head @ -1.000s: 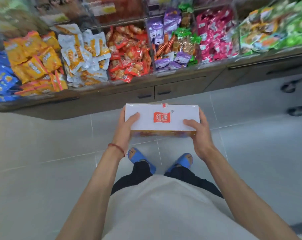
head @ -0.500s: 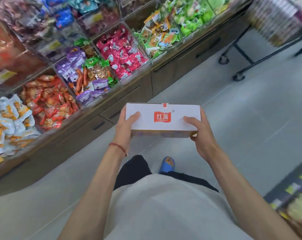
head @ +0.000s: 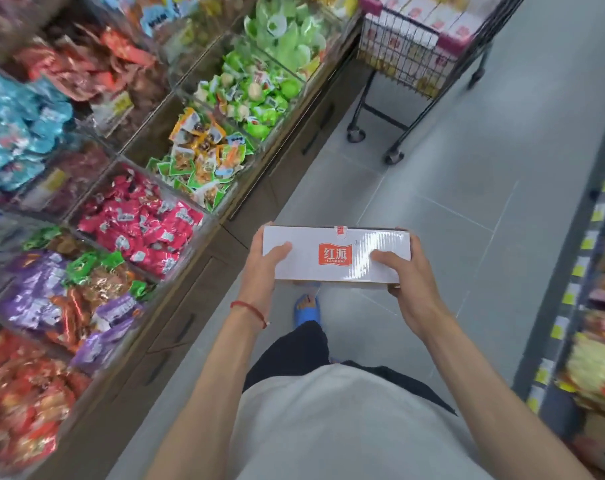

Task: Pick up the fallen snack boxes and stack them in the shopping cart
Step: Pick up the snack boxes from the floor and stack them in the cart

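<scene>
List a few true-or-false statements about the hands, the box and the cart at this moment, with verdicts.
1. The left hand and right hand grip the snack box at its ends. True.
2. The shopping cart stands ahead, beside the snack bins. True.
3. The cart is empty. False: white boxes already stand in it.
4. The snack box has been set down. False: it is held in the air above the floor.

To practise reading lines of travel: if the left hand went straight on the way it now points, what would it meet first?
Past the snack box it grips, the left hand has only open floor ahead, then probably the shopping cart; depth is unclear.
</scene>
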### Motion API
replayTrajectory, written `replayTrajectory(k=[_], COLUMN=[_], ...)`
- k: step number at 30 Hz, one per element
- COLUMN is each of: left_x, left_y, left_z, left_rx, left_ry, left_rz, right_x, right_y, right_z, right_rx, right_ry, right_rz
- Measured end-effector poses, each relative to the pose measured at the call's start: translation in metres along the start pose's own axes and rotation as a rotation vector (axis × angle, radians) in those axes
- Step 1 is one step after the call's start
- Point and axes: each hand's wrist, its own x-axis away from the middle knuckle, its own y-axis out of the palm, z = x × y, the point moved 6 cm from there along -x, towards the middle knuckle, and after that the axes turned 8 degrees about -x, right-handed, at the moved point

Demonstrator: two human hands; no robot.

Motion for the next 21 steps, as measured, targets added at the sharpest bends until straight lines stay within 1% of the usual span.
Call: replayTrajectory(k=[2, 5, 9, 14, 21], left_x=[-0.02, -0.049, -0.082, -0.123, -0.174], left_y=[0.012, 0.032, 0.062, 0.113, 0.213], left_z=[0.019, 0.05, 0.086, 0.117, 0.166], left_rx=[-0.037, -0.086, -0.16, -0.234, -0.279], left_ry=[-0.005, 0.039, 0.127, 0.151, 0.176], left_rz=[-0.035, -0.085, -0.118, -0.138, -0.117], right_x=[-0.014, -0.035, -0.058, -0.101, -0.184], right_y=[-0.004, -0.01, -0.023, -0.053, -0.114], right_z=[-0.013, -0.034, -0.059, -0.091, -0.158], right_rx=[0.002, -0.004, 0.0, -0.046, -0.053], right_ry=[-0.008, -0.061, -0.123, -0.16, -0.18], right_rz=[0.057, 0.114, 0.171, 0.231, 0.218])
